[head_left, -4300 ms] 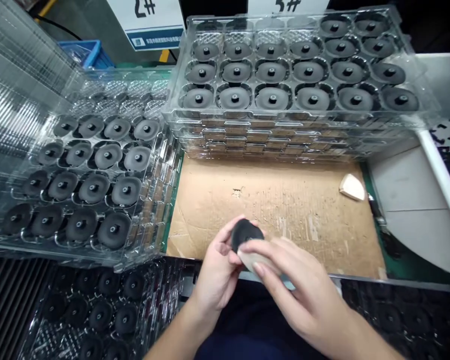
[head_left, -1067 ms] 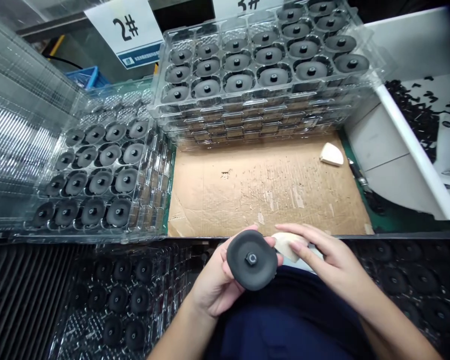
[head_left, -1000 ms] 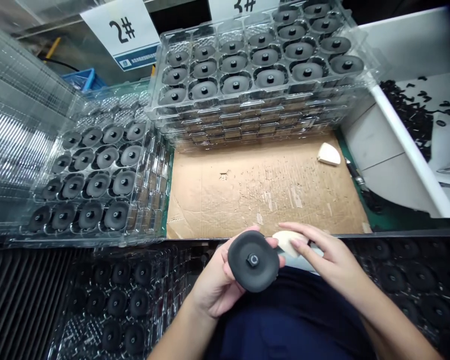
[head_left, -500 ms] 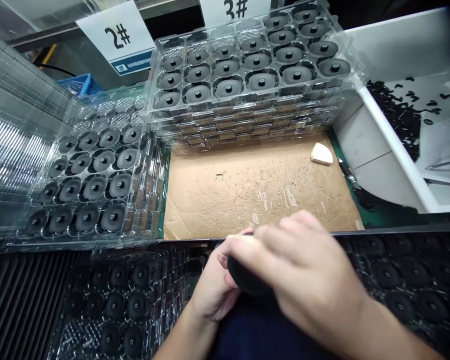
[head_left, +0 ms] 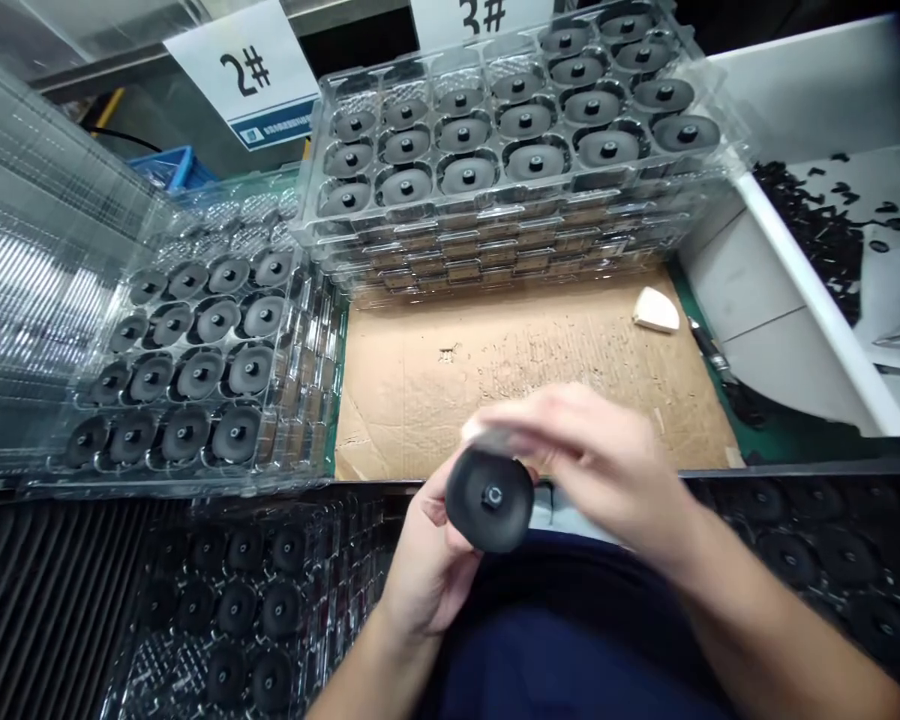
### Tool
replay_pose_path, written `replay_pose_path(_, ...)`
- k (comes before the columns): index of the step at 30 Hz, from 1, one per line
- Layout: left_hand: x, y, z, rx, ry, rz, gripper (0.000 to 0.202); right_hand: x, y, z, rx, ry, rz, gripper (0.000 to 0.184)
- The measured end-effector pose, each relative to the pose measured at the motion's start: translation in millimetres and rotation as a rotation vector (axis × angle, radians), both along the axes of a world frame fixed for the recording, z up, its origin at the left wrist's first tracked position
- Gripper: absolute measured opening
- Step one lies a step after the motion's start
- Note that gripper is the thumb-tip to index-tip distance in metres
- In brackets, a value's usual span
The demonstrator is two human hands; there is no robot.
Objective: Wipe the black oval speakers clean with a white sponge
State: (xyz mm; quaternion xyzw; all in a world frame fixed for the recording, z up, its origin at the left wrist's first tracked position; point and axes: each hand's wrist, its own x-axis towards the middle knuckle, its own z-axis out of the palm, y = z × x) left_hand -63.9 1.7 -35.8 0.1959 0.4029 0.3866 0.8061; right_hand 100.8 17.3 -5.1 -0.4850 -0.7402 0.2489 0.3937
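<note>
My left hand (head_left: 435, 560) grips a round black part (head_left: 487, 515) by its edge. This part is a shallow dish with a small raised hub in its middle, and its hub side faces up toward me. Over the dish's far edge is my right hand (head_left: 585, 450), its fingers bent and smeared by motion. Whether those fingers touch the rim or hold something small I cannot make out. Both hands are at the near edge of a cardboard sheet (head_left: 397, 410), just above my dark blue clothing.
Clear plastic trays (head_left: 450, 215) of similar black parts are stacked behind the cardboard, with another stack (head_left: 285, 400) at left. Below the edge sits a darker tray (head_left: 247, 560). At right stand a white bin (head_left: 810, 290) with small black pieces, a cream block (head_left: 655, 310) and a knife-like tool (head_left: 709, 350).
My right hand has lifted off the top of the black part and moved up, uncovering its hub. My left hand still holds the part. The view has shifted slightly.
</note>
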Motion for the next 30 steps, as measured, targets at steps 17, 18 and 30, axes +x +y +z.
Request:
replay_pose_path(17, 1, 5, 2.6, -0.009, -0.159, 0.058, 0.045, -13, -24, 11.9, 0.028, 0.09, -0.193, 0.026)
replay_pose_path(18, 1, 5, 3.4, -0.01, -0.145, 0.064, 0.042, -20, -24, 18.3, 0.053, 0.091, -0.095, 0.026)
replay_pose_path(30, 4, 5, 10.6, -0.045, -0.153, -0.021, 0.051, -14, -30, 20.0, -0.015, 0.056, 0.109, 0.023)
